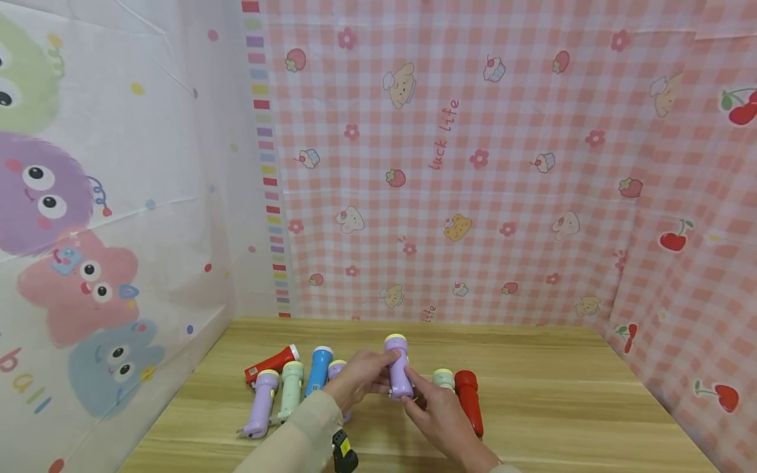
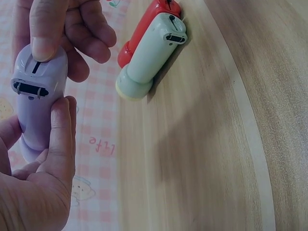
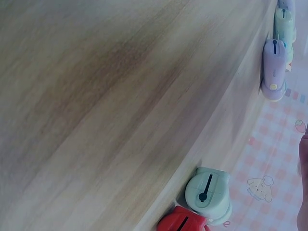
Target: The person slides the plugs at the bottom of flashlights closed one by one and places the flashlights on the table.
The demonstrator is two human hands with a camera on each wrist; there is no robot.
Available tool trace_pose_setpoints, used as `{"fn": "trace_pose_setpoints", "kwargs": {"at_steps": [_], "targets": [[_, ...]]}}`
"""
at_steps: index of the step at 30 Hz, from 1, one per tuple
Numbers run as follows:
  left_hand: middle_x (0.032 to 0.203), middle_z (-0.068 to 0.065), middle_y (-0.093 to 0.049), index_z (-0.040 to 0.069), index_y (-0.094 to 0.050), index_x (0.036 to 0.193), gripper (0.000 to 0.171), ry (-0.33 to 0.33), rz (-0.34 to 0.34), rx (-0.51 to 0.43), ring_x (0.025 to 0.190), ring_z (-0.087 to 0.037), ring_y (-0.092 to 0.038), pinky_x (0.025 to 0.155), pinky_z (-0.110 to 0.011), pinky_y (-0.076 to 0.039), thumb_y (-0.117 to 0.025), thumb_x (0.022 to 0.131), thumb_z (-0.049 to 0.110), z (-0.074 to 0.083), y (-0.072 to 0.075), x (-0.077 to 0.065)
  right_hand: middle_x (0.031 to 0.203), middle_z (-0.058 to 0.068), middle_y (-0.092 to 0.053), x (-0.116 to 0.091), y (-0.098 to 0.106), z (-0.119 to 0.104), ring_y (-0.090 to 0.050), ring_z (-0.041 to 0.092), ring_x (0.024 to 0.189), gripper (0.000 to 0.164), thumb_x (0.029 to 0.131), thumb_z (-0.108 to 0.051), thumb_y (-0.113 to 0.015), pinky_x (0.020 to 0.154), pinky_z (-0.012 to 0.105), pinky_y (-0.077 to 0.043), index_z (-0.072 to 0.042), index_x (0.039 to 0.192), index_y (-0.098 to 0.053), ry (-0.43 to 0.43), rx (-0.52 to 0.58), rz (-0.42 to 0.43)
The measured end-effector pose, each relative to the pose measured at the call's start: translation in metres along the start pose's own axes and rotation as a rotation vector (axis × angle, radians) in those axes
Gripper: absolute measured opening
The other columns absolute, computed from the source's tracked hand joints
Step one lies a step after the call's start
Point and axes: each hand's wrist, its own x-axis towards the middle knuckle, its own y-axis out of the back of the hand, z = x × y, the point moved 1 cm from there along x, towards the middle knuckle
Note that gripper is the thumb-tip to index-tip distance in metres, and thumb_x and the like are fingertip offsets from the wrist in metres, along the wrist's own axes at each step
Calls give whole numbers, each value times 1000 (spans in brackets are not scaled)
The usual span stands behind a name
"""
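Both hands hold a purple flashlight (image 1: 398,369) upright above the wooden table (image 1: 562,394), its pale yellow head pointing up. My left hand (image 1: 357,379) grips its body from the left. My right hand (image 1: 434,410) pinches its lower end from the right. In the left wrist view the purple flashlight (image 2: 36,98) shows its base, with the left thumb (image 2: 60,137) along its side and the right hand (image 2: 62,29) curled over it from above. In the right wrist view only an edge of the right hand (image 3: 303,183) shows.
Left of the hands lie a red flashlight (image 1: 272,363), a purple one (image 1: 260,402), a green one (image 1: 291,389) and a blue one (image 1: 319,370). To the right lie a green flashlight (image 1: 442,378) and a red flashlight (image 1: 469,401). Patterned cloth walls (image 1: 473,197) enclose the table.
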Motion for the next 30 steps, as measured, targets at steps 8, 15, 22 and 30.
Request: {"fn": "trace_pose_setpoints", "kwargs": {"at_steps": [8, 15, 22, 30], "targets": [[87, -14, -69, -13, -62, 111, 45, 11, 4, 9, 75, -18, -67, 70, -34, -59, -59, 99, 30, 2, 0, -1, 84, 0, -70, 0, 1, 0, -58, 0, 67, 48, 90, -4, -68, 58, 21, -52, 4, 136, -56, 18, 3, -8], [91, -14, -70, -13, -62, 112, 48, -1, -16, 23, 82, -21, -69, 75, -37, -59, -63, 97, 32, 3, 0, -2, 87, 2, -72, -1, 2, 2, -60, 1, 68, 48, 90, -3, -68, 60, 21, -54, 4, 136, -55, 25, 11, -14], [96, -14, -70, -11, -64, 113, 47, -20, -38, 57, 87, -23, -69, 78, -39, -58, -64, 97, 33, 7, 0, -4, 86, 0, -71, -1, 3, 2, -61, 1, 69, 50, 90, -4, -68, 60, 21, -54, 3, 137, -55, 25, 0, -6], [99, -15, -69, -12, -63, 115, 48, -47, -39, 61, 88, -24, -69, 78, -39, -58, -64, 97, 33, 10, -3, -5, 90, 1, -71, -3, 5, 2, -63, 3, 72, 52, 91, -5, -69, 64, 22, -55, -1, 140, -53, 28, -10, 12]]}}
